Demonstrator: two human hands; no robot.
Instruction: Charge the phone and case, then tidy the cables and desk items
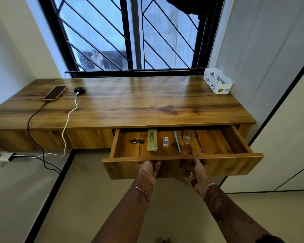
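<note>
While two pens (177, 142) (199, 142) lie in the drawer (182, 156), two cables (28, 125) (65, 128) hang.

Phone (54, 92) and black case (79, 90) lie plugged on desk (147, 102)

brown wood-grain desk (147, 102), black cable (29, 123), white cable (67, 123), white basket (218, 83) at upper right, henna-patterned hands.

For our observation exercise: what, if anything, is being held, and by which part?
Nothing loose. The left hand touches the open drawer front; the right hand reaches over its top edge.
</note>
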